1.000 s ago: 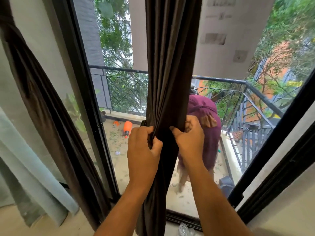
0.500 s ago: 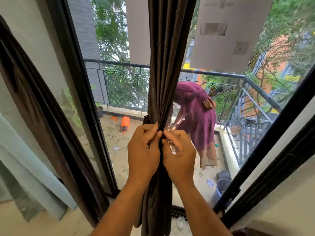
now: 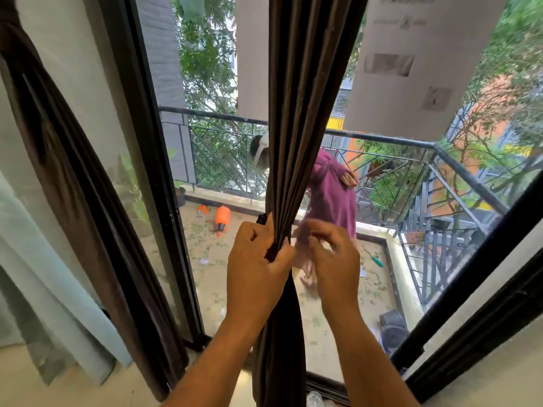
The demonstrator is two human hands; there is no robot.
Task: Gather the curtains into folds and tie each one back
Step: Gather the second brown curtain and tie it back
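Curtain (image 3: 305, 118) is the dark brown one hanging dead centre in front of the glass, long axis straight up and down, pleats already bunched into a tight column. Left hand (image 3: 258, 265) is clamped around that bundle about mid-height, fingers wrapped right round the folds, so it's clearly the nearer one and the one doing the holding.

Right hand (image 3: 332, 257) is just to the right of the bundle, not touching it as far as I can see. It's blurry, fingers loosely curled and half open, holding nothing I can make out.

So the fabric lies to the left of the free hand, running vertically. My guess is the next move is that hand coming in sideways to wrap or tie across the column. There's a second dark curtain (image 3: 73, 177) at the left that already looks gathered.
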